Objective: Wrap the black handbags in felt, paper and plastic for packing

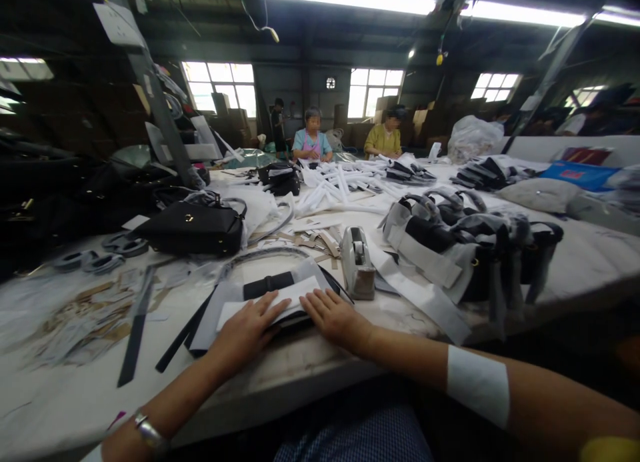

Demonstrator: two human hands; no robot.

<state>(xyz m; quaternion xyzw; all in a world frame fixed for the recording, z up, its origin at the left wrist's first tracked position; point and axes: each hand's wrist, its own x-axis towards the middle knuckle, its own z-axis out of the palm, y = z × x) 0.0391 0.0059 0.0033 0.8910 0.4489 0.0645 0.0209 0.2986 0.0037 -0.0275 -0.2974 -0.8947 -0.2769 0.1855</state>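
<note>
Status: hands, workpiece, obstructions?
Left hand, right hand: open, on white sheet. Sheet over black bag. Tape dispenser beyond right hand, apparently not blocking.

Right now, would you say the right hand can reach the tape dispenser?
Probably yes: the right hand rests on the white sheet, and the tape dispenser stands close by, with nothing tall visible between them.

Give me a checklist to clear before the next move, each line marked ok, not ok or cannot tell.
1. Left hand on the white sheet: ok, fingers spread.
2. Right hand on the same piece: ok, palm down.
3. Tape dispenser within reach: likely ok, just beyond the right hand.
4. No loose strips nearby: not ok, a dark strip lies to the left.
5. Underside of the piece: cannot tell, hidden.
</note>
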